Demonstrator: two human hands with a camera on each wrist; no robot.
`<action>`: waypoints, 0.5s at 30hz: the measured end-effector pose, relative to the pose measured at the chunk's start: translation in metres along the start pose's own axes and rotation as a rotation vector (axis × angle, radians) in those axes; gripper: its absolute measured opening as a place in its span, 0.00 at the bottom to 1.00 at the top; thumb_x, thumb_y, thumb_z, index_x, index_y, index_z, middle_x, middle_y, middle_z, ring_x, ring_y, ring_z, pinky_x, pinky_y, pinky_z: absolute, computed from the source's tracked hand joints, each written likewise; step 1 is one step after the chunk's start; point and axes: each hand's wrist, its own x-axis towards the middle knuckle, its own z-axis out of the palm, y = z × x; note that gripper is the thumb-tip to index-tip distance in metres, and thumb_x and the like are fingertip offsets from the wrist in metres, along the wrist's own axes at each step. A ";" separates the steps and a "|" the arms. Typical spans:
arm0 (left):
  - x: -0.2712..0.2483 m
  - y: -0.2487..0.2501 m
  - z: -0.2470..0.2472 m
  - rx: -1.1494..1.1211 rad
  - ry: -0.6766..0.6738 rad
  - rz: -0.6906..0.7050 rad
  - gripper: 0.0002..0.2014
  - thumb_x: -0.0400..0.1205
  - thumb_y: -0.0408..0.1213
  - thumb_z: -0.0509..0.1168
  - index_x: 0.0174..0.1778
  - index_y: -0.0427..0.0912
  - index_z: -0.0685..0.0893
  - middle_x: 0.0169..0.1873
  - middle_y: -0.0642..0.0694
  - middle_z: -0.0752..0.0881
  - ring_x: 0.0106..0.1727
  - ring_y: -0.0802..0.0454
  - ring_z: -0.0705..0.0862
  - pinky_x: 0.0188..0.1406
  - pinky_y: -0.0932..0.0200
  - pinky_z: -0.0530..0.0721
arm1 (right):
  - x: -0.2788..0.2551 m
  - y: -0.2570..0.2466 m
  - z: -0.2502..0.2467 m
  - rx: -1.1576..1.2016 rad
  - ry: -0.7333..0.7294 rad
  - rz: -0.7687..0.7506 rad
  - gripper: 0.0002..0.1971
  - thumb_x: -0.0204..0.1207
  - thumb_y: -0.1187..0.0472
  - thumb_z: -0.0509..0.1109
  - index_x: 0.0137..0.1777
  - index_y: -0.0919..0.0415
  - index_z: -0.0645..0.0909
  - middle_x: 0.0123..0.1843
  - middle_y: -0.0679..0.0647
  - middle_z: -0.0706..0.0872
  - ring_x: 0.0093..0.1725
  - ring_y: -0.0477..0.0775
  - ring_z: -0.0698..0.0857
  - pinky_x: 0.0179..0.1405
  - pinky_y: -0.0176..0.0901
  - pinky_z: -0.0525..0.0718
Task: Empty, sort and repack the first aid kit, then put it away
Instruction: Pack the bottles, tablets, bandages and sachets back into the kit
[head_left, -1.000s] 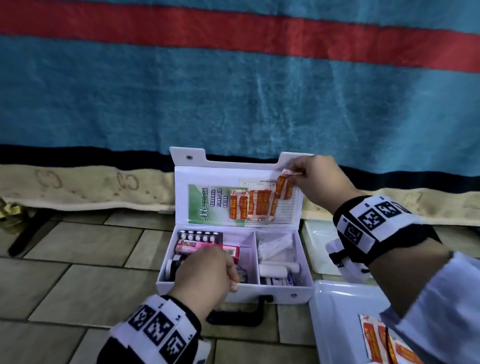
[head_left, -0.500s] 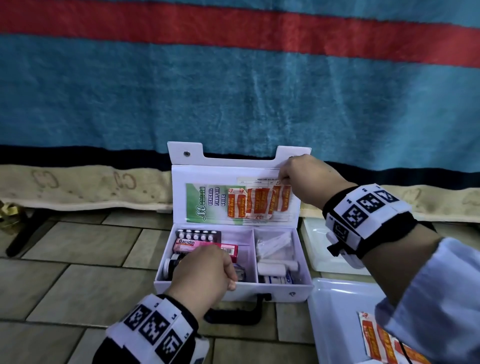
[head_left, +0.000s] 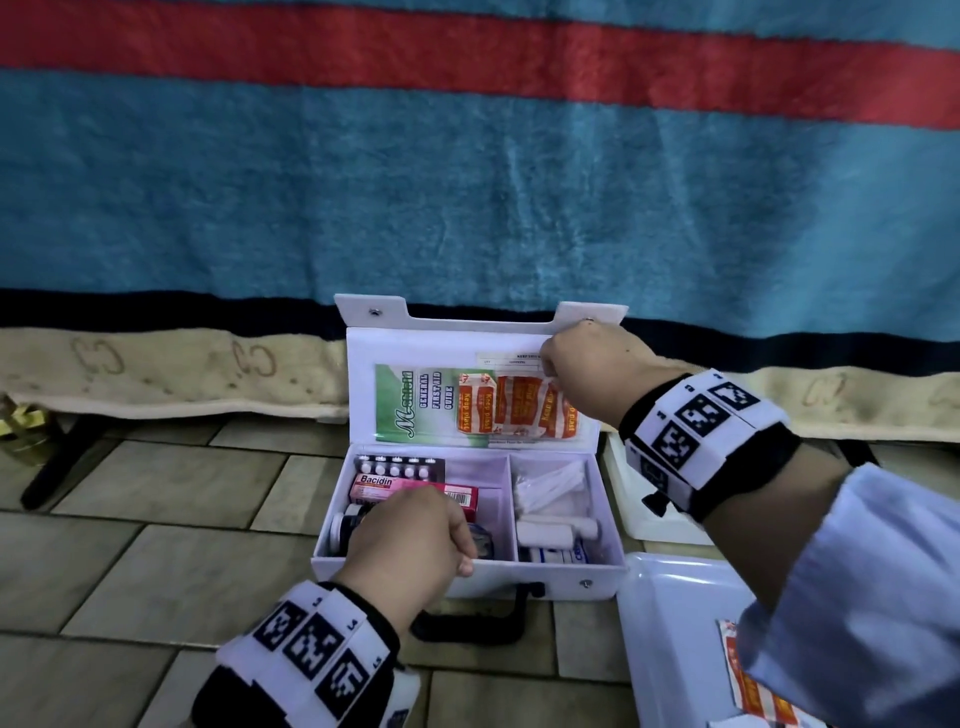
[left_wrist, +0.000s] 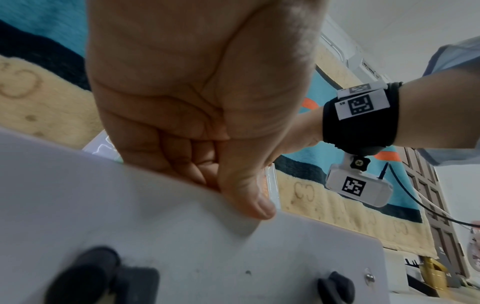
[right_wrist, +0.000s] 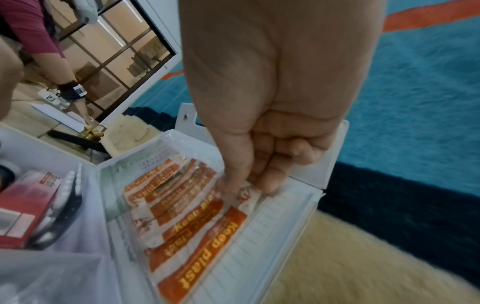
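The white first aid kit (head_left: 545, 574) stands open on the tiled floor, its lid (head_left: 363, 364) upright. My left hand (head_left: 457, 556) grips the kit's front wall (left_wrist: 168, 236), thumb (left_wrist: 249, 203) outside and fingers inside. My right hand (head_left: 551, 371) pinches the top end of an orange plaster strip (right_wrist: 245, 194) at the mouth of the lid's clear pocket. Several more plaster strips (head_left: 514, 410) sit in that pocket over a green guide card (head_left: 410, 410). The left compartment holds a pill blister (head_left: 400, 464) and a pink Bacidin box (head_left: 415, 491). The right one holds a bandage roll (head_left: 543, 532).
A white tray (head_left: 670, 623) at the front right holds more plaster strips (head_left: 748, 686). A second white tray (head_left: 621, 499) lies behind it. The kit's black handle (head_left: 467, 623) points toward me. A striped blanket (head_left: 467, 182) hangs behind the kit, and a brass object (head_left: 21, 426) lies far left.
My right hand has come down from above the lid's rim, and the plaster strip it pinches has slid lower into the lid pocket. The left hand has kept its grip on the front wall.
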 end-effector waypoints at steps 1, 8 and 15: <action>-0.001 0.000 0.000 0.006 -0.003 -0.005 0.04 0.74 0.35 0.73 0.41 0.49 0.90 0.42 0.54 0.91 0.45 0.60 0.86 0.40 0.71 0.76 | -0.002 0.000 0.001 0.011 0.019 0.004 0.14 0.75 0.70 0.63 0.59 0.61 0.82 0.62 0.59 0.82 0.57 0.60 0.82 0.48 0.46 0.81; 0.001 -0.004 0.005 0.039 0.058 0.039 0.13 0.72 0.35 0.75 0.25 0.54 0.83 0.36 0.54 0.90 0.46 0.58 0.87 0.46 0.65 0.82 | -0.054 0.030 -0.005 0.249 0.106 0.116 0.14 0.74 0.56 0.72 0.59 0.49 0.83 0.58 0.52 0.85 0.57 0.59 0.84 0.57 0.51 0.83; 0.002 0.000 0.001 0.146 0.047 0.077 0.13 0.70 0.35 0.76 0.24 0.55 0.83 0.34 0.55 0.90 0.44 0.55 0.87 0.50 0.58 0.85 | -0.162 0.067 0.046 0.186 -0.354 0.238 0.16 0.74 0.50 0.72 0.61 0.47 0.82 0.60 0.44 0.84 0.62 0.47 0.80 0.58 0.39 0.76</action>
